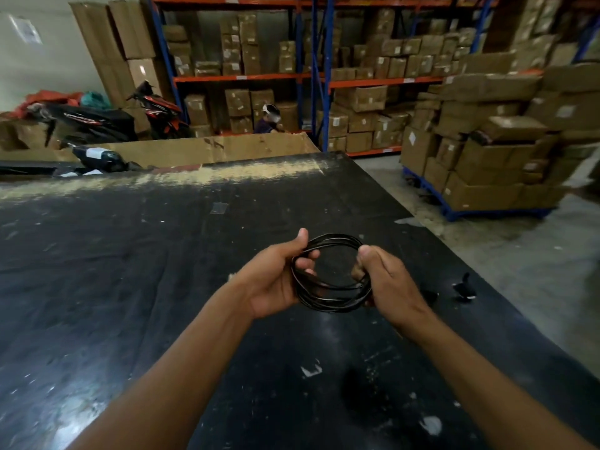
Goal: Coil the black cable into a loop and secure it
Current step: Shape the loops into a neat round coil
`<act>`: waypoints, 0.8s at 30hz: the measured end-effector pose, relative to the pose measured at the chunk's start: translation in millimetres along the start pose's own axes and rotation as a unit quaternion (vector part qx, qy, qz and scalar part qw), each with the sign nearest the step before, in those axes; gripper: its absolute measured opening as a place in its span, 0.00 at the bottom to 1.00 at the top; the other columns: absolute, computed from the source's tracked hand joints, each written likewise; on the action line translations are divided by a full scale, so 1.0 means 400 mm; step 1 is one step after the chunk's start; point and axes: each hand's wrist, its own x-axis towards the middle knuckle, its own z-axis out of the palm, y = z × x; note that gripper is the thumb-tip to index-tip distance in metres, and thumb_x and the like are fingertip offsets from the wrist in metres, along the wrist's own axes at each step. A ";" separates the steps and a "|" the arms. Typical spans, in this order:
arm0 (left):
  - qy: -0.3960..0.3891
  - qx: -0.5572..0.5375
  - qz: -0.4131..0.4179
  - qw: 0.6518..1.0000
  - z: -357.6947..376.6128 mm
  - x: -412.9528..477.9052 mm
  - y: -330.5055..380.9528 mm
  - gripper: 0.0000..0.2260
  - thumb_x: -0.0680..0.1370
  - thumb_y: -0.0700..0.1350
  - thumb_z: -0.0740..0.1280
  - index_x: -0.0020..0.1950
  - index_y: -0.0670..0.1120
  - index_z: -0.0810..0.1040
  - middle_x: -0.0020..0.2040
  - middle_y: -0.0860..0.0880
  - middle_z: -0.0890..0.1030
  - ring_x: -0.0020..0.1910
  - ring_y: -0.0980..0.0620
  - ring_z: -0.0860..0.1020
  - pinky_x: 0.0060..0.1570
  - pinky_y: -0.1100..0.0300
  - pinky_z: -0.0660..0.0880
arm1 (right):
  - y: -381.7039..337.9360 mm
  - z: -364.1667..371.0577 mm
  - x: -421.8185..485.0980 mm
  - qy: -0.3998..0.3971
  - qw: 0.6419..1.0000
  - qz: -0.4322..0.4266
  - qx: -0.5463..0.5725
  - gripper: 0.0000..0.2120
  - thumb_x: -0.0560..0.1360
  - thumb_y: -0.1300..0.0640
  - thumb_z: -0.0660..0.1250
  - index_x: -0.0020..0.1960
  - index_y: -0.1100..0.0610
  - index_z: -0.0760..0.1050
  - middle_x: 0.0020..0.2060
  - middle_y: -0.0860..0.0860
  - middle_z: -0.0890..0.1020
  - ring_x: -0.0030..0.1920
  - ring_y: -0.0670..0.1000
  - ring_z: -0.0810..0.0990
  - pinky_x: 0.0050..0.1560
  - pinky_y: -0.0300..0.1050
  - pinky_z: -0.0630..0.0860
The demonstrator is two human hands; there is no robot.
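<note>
Blue-and-orange shelving (311,76) stacked with cardboard boxes (360,99) stands beyond a scuffed black table (130,271).

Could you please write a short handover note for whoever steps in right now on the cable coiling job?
Left hand: closed on the left side of the black cable, thumb on top, fingers through the loop.
Right hand: closed on the coil's right side.
The cable is held up over the black table, wound into several round turns. Two small dark objects lie on the table beside the right hand; I cannot tell what they are.
Done: the coil is formed.
Left: secure it. No tie or wrap shows on the loop, and the cable's ends are not clearly visible, so check those first.
</note>
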 end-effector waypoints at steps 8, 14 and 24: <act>0.010 -0.033 0.000 0.999 0.061 0.041 -0.075 0.14 0.83 0.48 0.60 0.46 0.38 0.75 0.24 0.53 0.69 0.21 0.58 0.69 0.31 0.59 0.80 | 0.075 0.002 -0.079 0.105 0.993 0.057 -0.004 0.19 0.81 0.49 0.53 0.32 0.50 0.68 0.30 0.49 0.72 0.33 0.50 0.69 0.38 0.53 0.67; 0.084 0.104 -0.022 0.991 0.073 0.086 -0.060 0.17 0.84 0.48 0.56 0.36 0.45 0.68 0.21 0.55 0.60 0.16 0.59 0.56 0.15 0.67 0.56 | 0.092 -0.007 -0.087 0.076 0.993 0.089 -0.034 0.18 0.81 0.51 0.55 0.39 0.55 0.76 0.34 0.47 0.79 0.34 0.45 0.75 0.40 0.46 0.70; 0.111 0.295 0.002 0.949 0.071 0.147 -0.009 0.17 0.83 0.49 0.57 0.35 0.46 0.68 0.21 0.56 0.61 0.18 0.59 0.56 0.15 0.66 0.56 | 0.085 -0.056 0.037 0.074 0.995 0.051 -0.038 0.24 0.82 0.50 0.55 0.77 0.47 0.57 0.48 0.44 0.80 0.50 0.47 0.80 0.60 0.55 0.76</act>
